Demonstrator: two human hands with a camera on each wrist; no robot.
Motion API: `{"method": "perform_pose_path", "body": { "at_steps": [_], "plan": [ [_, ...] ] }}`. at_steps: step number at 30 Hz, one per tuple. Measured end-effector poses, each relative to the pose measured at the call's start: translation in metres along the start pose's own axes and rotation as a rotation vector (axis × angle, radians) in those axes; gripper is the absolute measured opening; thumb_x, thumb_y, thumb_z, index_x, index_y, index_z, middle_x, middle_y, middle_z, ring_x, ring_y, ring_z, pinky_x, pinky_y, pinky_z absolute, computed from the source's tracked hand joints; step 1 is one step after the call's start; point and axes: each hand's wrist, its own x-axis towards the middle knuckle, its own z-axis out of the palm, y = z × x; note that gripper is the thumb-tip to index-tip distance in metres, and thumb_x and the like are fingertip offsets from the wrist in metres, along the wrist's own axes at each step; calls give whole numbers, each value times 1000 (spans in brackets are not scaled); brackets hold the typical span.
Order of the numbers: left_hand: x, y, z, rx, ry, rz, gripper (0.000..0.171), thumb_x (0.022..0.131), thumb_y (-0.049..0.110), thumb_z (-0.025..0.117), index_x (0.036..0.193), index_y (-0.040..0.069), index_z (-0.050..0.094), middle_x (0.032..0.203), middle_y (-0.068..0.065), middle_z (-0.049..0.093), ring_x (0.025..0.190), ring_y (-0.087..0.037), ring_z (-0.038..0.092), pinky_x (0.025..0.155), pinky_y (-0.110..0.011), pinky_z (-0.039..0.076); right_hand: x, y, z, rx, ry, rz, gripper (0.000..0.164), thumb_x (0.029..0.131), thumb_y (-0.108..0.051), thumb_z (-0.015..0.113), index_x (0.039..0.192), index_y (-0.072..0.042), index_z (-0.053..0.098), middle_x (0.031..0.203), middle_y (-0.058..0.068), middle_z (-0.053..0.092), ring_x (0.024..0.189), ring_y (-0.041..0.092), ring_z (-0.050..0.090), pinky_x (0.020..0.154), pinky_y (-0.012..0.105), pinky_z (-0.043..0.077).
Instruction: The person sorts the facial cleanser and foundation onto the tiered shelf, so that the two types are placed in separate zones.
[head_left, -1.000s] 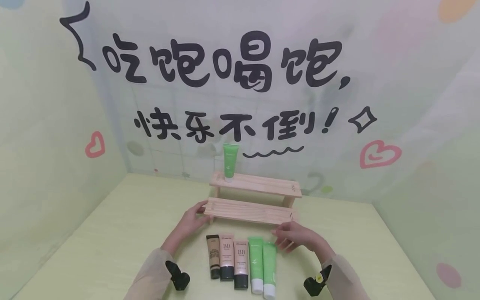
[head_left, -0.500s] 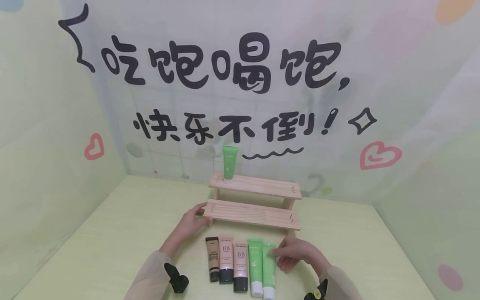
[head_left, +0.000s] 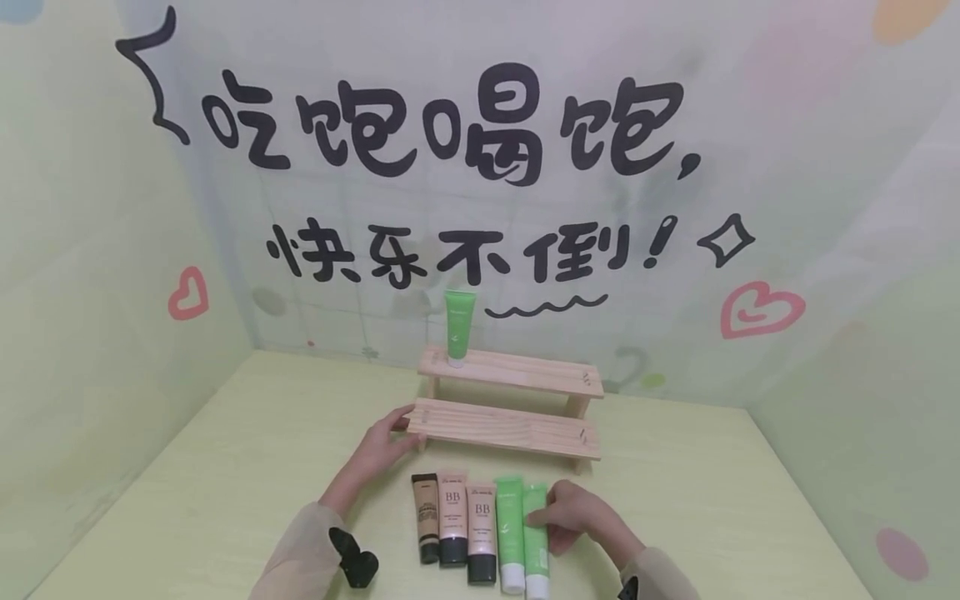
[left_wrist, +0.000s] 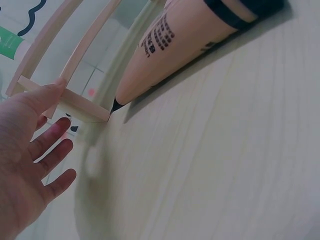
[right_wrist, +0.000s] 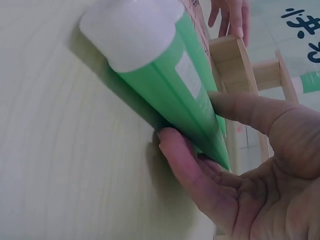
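My left hand [head_left: 378, 448] holds the left end of a two-step wooden display stand [head_left: 495, 427], its thumb [left_wrist: 46, 96] against the wood and the other fingers spread loosely. With thumb and fingers, my right hand [head_left: 576, 515] pinches the edges of the rightmost green tube [right_wrist: 165, 92], which lies on the table with its white cap toward me. Beside it lies another green tube [head_left: 511, 529]. Further left are two pink BB cream tubes [head_left: 453, 518] with black caps and a small tan tube [head_left: 427, 515].
One green tube [head_left: 459, 327] stands cap down on the left of the stand's upper board. The pale yellow table [head_left: 217, 492] is enclosed by printed cloth walls [head_left: 360, 183]. The row of tubes lies just in front of the stand.
My right hand has left the stand's right end, come down toward me and taken hold of the rightmost green tube. The left hand stays at the stand.
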Motion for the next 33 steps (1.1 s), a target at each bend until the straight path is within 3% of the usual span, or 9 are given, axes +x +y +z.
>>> {"method": "perform_pose_path", "body": {
  "at_steps": [6,11,16,20,27,33],
  "plan": [
    [-1,2,0,-4,12,1,63,83,32,64,137,11,39,122,-18,57,116,-34,51,97,-54,42,0,-1,4,3,-10,-40,21,76,-17,64,80,2,55,62,10,63,47,14,59,47,29,55],
    [-1,2,0,5,12,9,63,83,32,64,137,9,39,121,-20,57,115,-35,52,97,-54,42,0,-2,6,-7,77,-32,31,74,-13,63,90,7,46,69,14,56,46,19,59,43,30,54],
    [-1,2,0,15,13,10,64,83,34,64,137,9,39,121,-20,56,115,-36,52,97,-54,42,0,-5,9,-111,242,13,57,72,-11,66,113,15,37,68,13,53,45,18,55,37,27,50],
    [-1,3,0,14,17,10,63,83,31,64,137,9,40,121,-20,57,114,-35,52,97,-54,42,-1,-10,13,-169,280,28,75,72,-15,70,126,16,27,70,12,52,50,18,53,37,25,47],
    [0,3,0,14,10,8,63,84,30,64,138,10,38,122,-20,56,115,-35,51,97,-54,42,0,-11,12,-151,225,-7,70,76,-24,70,122,14,33,74,11,52,54,18,53,40,26,50],
    [-2,2,0,11,15,1,63,83,31,65,137,10,39,122,-20,56,115,-36,51,97,-54,42,1,-7,9,-129,210,12,50,74,-30,73,95,9,51,67,8,53,51,15,53,43,24,51]
  ]
}}
